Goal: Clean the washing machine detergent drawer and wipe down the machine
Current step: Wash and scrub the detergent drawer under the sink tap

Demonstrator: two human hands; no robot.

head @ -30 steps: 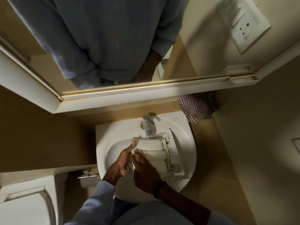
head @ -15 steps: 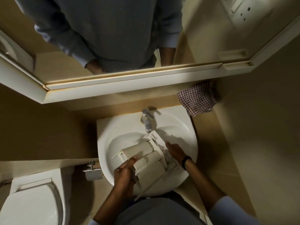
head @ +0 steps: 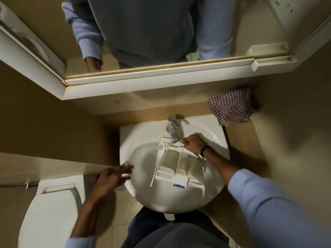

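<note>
Fingers [head: 127, 168] of the left hand [head: 112, 178] are smeared by motion at the 9 o'clock rim of the washbasin [head: 125, 140]. I cannot tell whether they are curled round anything, though a thin white streak shows among them. Half a second ago this hand gripped the near end of the detergent drawer [head: 179, 163]; it has since let go and swung out to the side, above the toilet [head: 50, 212] at 8 o'clock.

That drawer now lies in the bowl lengthwise from 6 to 12 o'clock, with its blue tab [head: 179, 184] at the near end and three beige-stained channels along its middle. Earlier it sat skewed across the basin.

At its far right corner, about 1 o'clock, the right hand [head: 194, 144] has shifted up from the drawer's side, and its fingers curl over the back edge, holding it just under the spout of the tap [head: 172, 129]. No water can be made out running.

My reading is that the drawer is lined up for a rinse or scrub, held by one hand only; the wipe-down is probably yet to come. A checked cloth [head: 231, 106] lies at 2 o'clock beyond the basin, below the mirror [head: 152, 33].
</note>
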